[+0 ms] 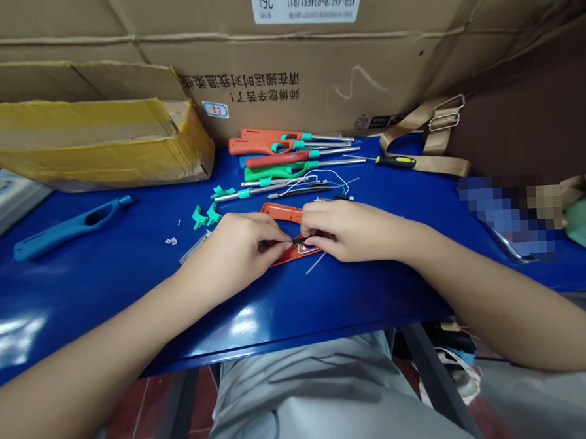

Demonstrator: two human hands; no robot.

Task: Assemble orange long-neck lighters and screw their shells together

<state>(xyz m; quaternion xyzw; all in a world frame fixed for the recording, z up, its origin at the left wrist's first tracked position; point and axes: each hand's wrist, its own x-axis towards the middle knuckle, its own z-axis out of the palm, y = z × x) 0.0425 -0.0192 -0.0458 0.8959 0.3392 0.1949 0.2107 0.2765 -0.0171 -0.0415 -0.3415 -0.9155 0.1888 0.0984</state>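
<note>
An orange lighter half-shell (281,257) lies on the blue table with a thin white wire inside it. Over it, my left hand (245,245) pinches the end of a small black part (299,241) between thumb and index finger. My right hand (347,226) is closed from the other side, its fingertips at the shell and the black part; what exactly they grip is hidden. Just behind my hands rests a second orange half-shell (281,211), partly covered by my right hand. A thin clear tube (315,263) sticks out in front of the shell.
Behind lie several long-necked lighters (264,144), metal tubes and wires. Green trigger pieces (206,215) and a blue lighter body (72,230) are at the left. A screwdriver (397,162) touches a beige strap (447,164). A yellow-taped box (92,145) and large carton (316,94) border the back.
</note>
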